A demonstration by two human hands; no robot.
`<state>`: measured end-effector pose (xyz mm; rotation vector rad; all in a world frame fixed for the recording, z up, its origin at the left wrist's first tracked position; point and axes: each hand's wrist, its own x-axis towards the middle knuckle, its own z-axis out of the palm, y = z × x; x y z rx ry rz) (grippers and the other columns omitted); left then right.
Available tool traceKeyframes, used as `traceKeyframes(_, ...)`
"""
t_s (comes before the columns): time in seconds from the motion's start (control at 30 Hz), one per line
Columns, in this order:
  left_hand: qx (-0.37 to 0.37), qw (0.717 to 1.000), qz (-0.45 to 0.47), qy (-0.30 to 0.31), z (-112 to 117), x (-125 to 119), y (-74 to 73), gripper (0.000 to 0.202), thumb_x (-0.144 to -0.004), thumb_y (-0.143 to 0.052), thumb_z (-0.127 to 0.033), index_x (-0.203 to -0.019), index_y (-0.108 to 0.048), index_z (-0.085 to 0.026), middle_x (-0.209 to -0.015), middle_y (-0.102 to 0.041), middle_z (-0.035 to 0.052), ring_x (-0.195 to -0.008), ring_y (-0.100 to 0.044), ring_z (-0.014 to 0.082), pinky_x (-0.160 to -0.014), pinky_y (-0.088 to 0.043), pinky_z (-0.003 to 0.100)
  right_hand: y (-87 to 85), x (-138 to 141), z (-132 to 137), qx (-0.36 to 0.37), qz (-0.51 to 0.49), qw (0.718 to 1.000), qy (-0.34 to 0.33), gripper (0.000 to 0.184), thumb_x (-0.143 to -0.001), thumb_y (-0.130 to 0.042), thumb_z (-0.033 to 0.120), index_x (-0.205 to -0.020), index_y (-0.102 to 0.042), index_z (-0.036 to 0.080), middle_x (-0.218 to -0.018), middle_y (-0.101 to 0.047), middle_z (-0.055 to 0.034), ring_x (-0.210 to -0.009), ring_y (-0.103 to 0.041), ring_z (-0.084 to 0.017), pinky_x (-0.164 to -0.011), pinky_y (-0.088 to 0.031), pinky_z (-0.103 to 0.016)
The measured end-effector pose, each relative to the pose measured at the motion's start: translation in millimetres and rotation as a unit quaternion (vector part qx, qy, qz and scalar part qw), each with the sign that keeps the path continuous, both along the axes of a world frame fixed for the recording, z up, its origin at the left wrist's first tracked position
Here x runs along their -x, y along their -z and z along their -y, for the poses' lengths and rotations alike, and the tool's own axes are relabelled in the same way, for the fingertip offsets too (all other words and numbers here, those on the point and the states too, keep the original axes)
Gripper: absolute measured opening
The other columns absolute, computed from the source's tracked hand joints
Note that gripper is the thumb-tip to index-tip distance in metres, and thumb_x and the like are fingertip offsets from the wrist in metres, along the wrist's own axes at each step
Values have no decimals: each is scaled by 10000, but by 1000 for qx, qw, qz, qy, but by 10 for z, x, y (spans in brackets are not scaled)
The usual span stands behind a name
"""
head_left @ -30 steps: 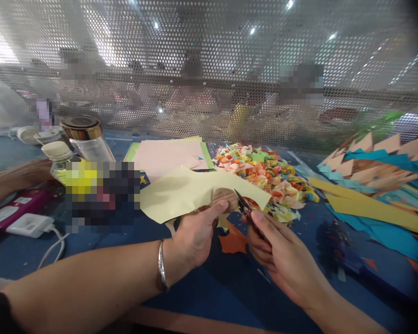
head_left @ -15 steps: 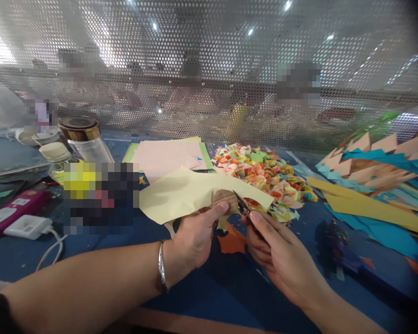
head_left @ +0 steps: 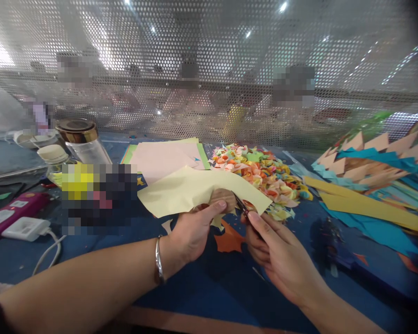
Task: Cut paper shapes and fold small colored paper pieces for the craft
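My left hand (head_left: pixel 191 234) pinches a pale yellow sheet of paper (head_left: pixel 174 190), its thumb pressing a round brown wood-grained piece (head_left: pixel 223 199) against the sheet. In my right hand (head_left: pixel 273 243) is a small pair of dark scissors (head_left: pixel 242 204). The blades lie at the paper just right of the round piece; the handles are mostly hidden by my fingers. Below the hands, an orange paper scrap (head_left: pixel 230 237) rests on the blue table surface (head_left: pixel 209 287).
Behind the sheet lie stacked papers (head_left: pixel 163 153) and a heap of colourful cut paper pieces (head_left: pixel 261 171). Paper offcuts (head_left: pixel 369 204) and a dark blue tool (head_left: pixel 362 273) lie right. Bottles (head_left: pixel 87 141) and a white charger (head_left: pixel 27 227) stand left. A perforated metal screen (head_left: pixel 209 69) rises behind.
The view has shifted slightly. The yellow sheet has tilted a little in my left hand, its left edge a bit higher. The scissors stay beside the round piece.
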<state>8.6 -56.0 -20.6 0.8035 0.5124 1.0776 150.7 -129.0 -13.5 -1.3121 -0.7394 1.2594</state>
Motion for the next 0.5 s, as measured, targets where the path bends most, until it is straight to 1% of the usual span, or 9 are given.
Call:
traceKeyframes(0.07, 4, 1000, -24, -11, -14, -1, 0, 285, -726, -888, -348, -934, -811, -170, -1146, -796, 112, -1206, -689, 258, -1171, -454, 416, -4, -4, 2, -1, 3, 1000, 4, 650, -625, -875, 757, -801, -608, 191, -496, -295, 120, -419, -211, -28, -401, -151, -187)
traceKeyframes(0.2, -19, 999, -42, -20, -23, -7, -23, 269, -700, -882, -361, -894, -814, -188, -1041, -804, 93, -1180, -695, 247, -1172, -457, 401, -44, 10, 7, 3, 2, 1000, 8, 681, -586, -879, 780, -762, -569, 200, -495, -300, 119, -419, -213, -26, -404, -152, -189)
traceKeyframes(0.33, -16, 998, -44, -37, -36, -11, -23, 228, -693, -887, -337, -855, -791, -209, -1034, -798, 88, -1140, -705, 237, -1155, -473, 414, -91, 43, 43, 15, -9, 1000, 12, 707, -537, -893, 787, -755, -552, 207, -476, -314, 118, -410, -213, -26, -400, -146, -194)
traceKeyframes(0.4, -11, 998, -44, -52, -57, -9, -6, 212, -679, -894, -316, -818, -776, -208, -1027, -795, 85, -1089, -712, 223, -1134, -483, 405, -104, 55, 78, 19, -15, 1000, 12, 709, -538, -889, 791, -779, -570, 206, -473, -316, 119, -408, -210, -27, -401, -142, -197)
traceKeyframes(0.5, 1, 997, -47, -54, -97, 4, 19, 224, -681, -895, -304, -827, -782, -178, -997, -790, 93, -1004, -716, 208, -1075, -512, 383, -105, 59, 131, 19, -19, 1000, 7, 694, -574, -872, 794, -788, -577, 203, -479, -309, 120, -411, -200, -26, -405, -143, -201)
